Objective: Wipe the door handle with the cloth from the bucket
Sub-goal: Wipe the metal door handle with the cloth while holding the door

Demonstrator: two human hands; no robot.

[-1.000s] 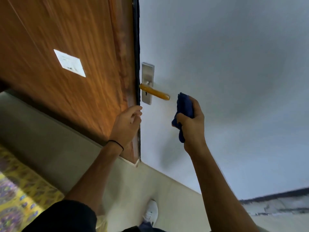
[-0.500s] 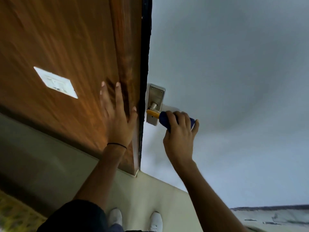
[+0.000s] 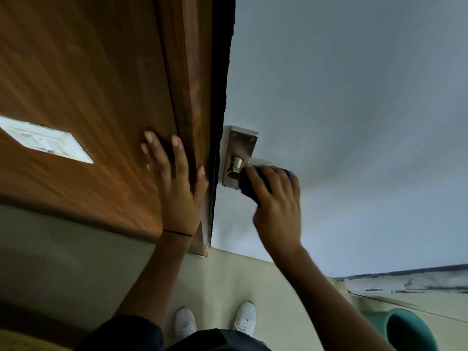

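A silver handle plate (image 3: pixel 240 145) with a round metal stem (image 3: pixel 235 165) sits on the pale grey door (image 3: pixel 342 110). My right hand (image 3: pixel 276 206) is wrapped around the lever with the dark blue cloth (image 3: pixel 247 184) bunched under its fingers, so the lever itself is hidden. My left hand (image 3: pixel 174 183) lies flat with spread fingers on the brown wooden panel (image 3: pixel 88 84) just left of the door's dark edge. The rim of the teal bucket (image 3: pixel 407 330) shows at the bottom right on the floor.
A white switch plate (image 3: pixel 45 140) is set in the wooden panel at the left. My two white shoes (image 3: pixel 215 323) stand on the cream floor below. A dark threshold strip (image 3: pixel 405 274) runs along the door's base at the right.
My right hand went from beside the lever to closing the cloth around it and now sits nearer the plate. My left hand rose and flattened on the wood. The view dropped closer.
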